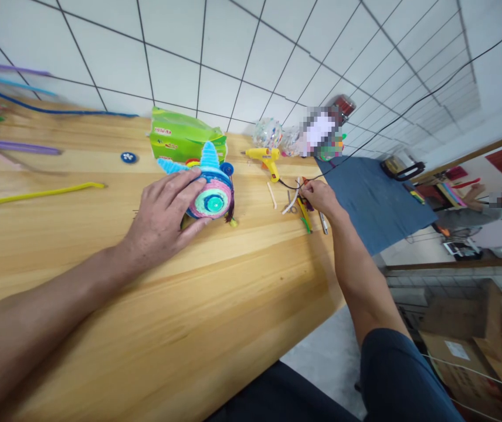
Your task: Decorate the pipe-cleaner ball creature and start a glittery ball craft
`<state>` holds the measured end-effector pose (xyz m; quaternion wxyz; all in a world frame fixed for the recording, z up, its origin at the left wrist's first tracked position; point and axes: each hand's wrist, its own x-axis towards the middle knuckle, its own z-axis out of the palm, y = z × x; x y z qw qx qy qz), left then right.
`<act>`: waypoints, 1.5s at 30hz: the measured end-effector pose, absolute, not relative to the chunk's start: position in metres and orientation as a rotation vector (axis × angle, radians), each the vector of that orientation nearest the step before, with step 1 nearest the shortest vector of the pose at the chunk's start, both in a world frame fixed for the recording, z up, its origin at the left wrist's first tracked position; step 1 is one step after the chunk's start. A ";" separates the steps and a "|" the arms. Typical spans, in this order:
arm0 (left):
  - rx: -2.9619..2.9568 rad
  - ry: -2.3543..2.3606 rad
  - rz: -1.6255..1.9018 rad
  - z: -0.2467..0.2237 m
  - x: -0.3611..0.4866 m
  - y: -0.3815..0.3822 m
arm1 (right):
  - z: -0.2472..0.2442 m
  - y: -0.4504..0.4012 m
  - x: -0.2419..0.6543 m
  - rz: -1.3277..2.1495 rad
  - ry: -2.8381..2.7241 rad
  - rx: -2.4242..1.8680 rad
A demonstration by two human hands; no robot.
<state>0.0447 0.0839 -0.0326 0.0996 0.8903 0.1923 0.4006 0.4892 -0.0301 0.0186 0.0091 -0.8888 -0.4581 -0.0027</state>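
Note:
My left hand is wrapped round the left side of a round craft figure. The figure shows coiled rings of teal, blue and pink, two light-blue pointed ears on top, a blue button at its side and a dark tassel. My right hand has its fingers closed over a small cluster of tools at the table's right end. Small scissors, a curved white strip, a green-and-yellow stick and a white pen-like tool lie beside or under it. What those fingers grip is hidden.
A yellow glue gun with a black cord lies behind. Near the tiled wall stand a green package and a clear jar. A blue button and pipe cleaners lie leftward. Another person sits far right.

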 end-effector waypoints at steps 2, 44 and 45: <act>2.641 0.569 1.190 -0.033 0.045 0.084 | 0.023 -0.033 0.491 -0.011 -1.419 -2.769; 2.655 0.581 1.192 -0.032 0.045 0.082 | 0.080 -0.067 0.407 0.454 -0.946 -1.498; 2.644 0.595 1.148 -0.031 0.045 0.082 | 0.080 -0.069 0.386 0.522 -0.958 -1.490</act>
